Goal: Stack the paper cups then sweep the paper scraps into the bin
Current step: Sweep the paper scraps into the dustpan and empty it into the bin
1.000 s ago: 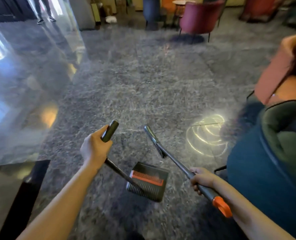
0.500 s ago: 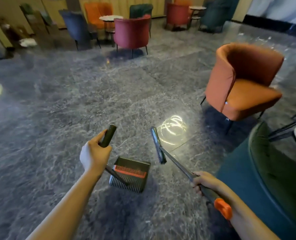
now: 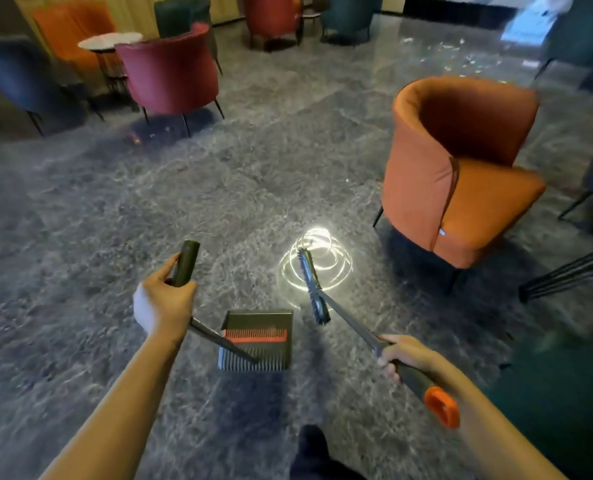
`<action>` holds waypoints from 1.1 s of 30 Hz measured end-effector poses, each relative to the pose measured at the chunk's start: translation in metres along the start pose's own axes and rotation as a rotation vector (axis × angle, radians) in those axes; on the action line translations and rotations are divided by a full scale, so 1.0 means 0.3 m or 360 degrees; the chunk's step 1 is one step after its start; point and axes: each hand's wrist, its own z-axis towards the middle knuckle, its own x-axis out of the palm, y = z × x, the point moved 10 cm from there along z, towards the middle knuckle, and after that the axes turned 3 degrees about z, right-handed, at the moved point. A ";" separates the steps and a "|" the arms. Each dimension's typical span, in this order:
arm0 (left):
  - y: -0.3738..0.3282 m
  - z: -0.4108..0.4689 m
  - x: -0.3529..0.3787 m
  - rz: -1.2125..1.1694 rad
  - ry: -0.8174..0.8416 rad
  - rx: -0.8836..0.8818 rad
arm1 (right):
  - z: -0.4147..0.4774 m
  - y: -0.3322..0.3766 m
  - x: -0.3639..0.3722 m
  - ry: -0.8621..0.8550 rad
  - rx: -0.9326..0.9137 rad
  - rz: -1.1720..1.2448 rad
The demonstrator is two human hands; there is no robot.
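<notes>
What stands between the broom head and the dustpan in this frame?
Nothing visible. The right hand holds the broom, its head just right of the dustpan that the left hand holds, with only floor showing between them. The orange armchair stands farther right. No scraps or bin show.

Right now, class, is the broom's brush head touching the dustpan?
Apart. The head view shows a strip of floor between the brush head and the dustpan's right rim.
</notes>
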 end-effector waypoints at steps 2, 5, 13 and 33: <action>-0.110 0.209 0.098 -0.0038 -0.0007 0.0025 | 0.113 0.208 -0.029 -0.0006 0.0009 0.0097; -0.277 0.514 0.242 -0.0047 -0.0024 0.0069 | 0.264 0.508 -0.060 -0.0015 0.0033 0.0168; -0.654 1.331 0.816 -0.0233 0.0108 0.0212 | 0.793 1.288 -0.180 -0.0115 -0.0031 0.0172; -1.978 2.921 2.656 -0.0209 0.0546 0.0560 | 1.925 3.170 -1.119 -0.0406 -0.0268 0.0676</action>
